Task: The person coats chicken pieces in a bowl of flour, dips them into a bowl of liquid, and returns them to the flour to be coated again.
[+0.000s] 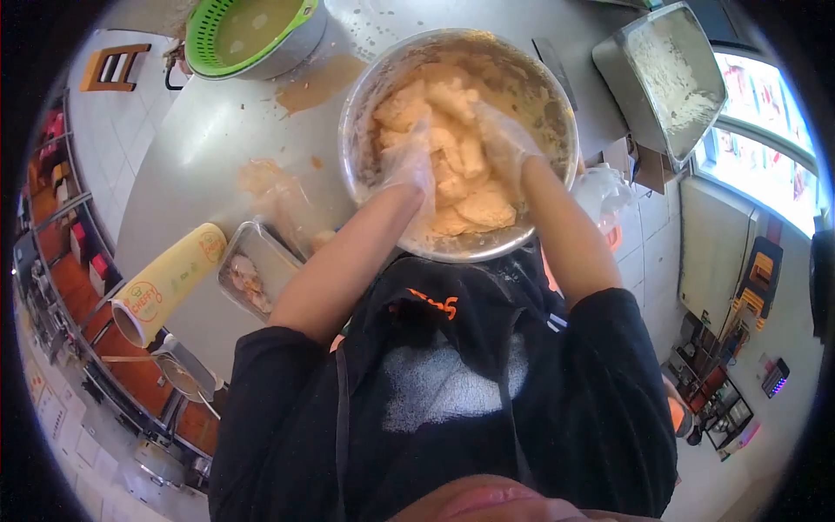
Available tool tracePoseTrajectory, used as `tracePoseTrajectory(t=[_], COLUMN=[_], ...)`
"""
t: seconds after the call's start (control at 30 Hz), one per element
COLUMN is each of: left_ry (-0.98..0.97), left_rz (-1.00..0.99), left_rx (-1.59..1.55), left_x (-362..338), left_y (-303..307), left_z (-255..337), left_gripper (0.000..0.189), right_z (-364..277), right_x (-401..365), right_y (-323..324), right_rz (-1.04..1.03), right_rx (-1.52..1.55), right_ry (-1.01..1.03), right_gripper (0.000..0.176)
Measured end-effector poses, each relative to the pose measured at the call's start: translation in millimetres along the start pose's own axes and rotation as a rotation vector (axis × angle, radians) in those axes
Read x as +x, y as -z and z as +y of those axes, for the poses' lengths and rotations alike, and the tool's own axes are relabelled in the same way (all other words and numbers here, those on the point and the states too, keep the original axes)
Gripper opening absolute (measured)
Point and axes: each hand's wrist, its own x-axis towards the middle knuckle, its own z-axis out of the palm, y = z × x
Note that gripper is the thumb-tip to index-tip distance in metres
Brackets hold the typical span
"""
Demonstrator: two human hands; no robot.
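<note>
A large round metal bowl [350, 165] stands at the table's near edge, heaped with orange batter-coated chicken pieces [461, 161]. My left hand [410, 161], in a clear plastic glove, is down in the bowl at the heap's left side, fingers curled against the pieces and partly buried. Opposite it, my right hand [507, 139], gloved the same way, reaches in from the right with its fingers pressed round pieces at the top of the heap. Between the two hands lies a mound of these pieces. Batter smears the bowl's inner wall.
A green colander [202, 39] sits in a tub of cloudy liquid at upper left. A bin of flour [670, 78] stands upper right. On the left are a yellow printed roll [170, 283] and a clear tray [233, 277] with raw meat. Brown spills mark the metal table [200, 165].
</note>
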Motion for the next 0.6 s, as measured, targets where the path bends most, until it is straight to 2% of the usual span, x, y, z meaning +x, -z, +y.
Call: tracePoseTrajectory(t=[0.03,0.07,0.1,0.13,0.17,0.2,0.23,0.27,0.3,0.33,0.4,0.47,0.5,0.57,0.6], left_ry=[-0.003,0.099,0.192,0.186,0.183,0.176,0.174,0.248,0.323,0.324,-0.023,-0.055,-0.157,-0.307,-0.306], left_rz=[-0.003,-0.032,-0.062,-0.06,-0.177,-0.294,-0.287,-0.291,-0.298,-0.296,-0.356,-0.298,-0.262,-0.226,-0.222], left_rx=[-0.004,-0.027,-0.054,-0.058,-0.156,-0.255,-0.264,-0.139,-0.01,-0.012,0.369,0.395,0.458,0.606,0.603], left_x=[0,-1,1,4,7,8,-1,-18,-26,-22,-10,-4,-8,-14,-15], left_y=[-2,-2,-2,2,10,17,19,19,21,27,41,48,49,52,54], left_z=[3,5,10,10,7,6,16,34,44,39,31,32,29,26,26], left_gripper=[0.081,0.077,0.073,0.073,0.069,0.065,0.065,0.063,0.06,0.06,0.068,0.074,0.077,0.083,0.083], right_z=[3,7,5,4,29,26,19,13,7,-2,-18,-28,-27,-20,-35], right_x=[2,-1,-6,-8,10,1,-21,-38,-45,-52,-64,-69,-66,-57,-68], right_y=[-5,-6,-10,-12,-4,-1,-2,-3,-4,-4,-5,-4,-2,3,2], right_rz=[-0.028,-0.029,-0.028,-0.028,-0.097,-0.105,-0.034,0.04,0.028,-0.003,-0.055,-0.1,-0.1,0.031,-0.037], right_rx=[-0.19,-0.19,-0.145,-0.1,-0.76,-0.766,-1.186,-1.6,-1.602,-1.338,-0.805,-0.281,-0.283,-0.049,0.021], right_ry=[0.103,0.1,0.007,-0.089,0.227,0.231,0.382,0.536,0.534,0.464,0.316,0.17,0.174,0.314,0.213], right_gripper=[0.064,0.064,0.062,0.061,0.059,0.059,0.05,0.043,0.043,0.042,0.041,0.043,0.043,0.057,0.053])
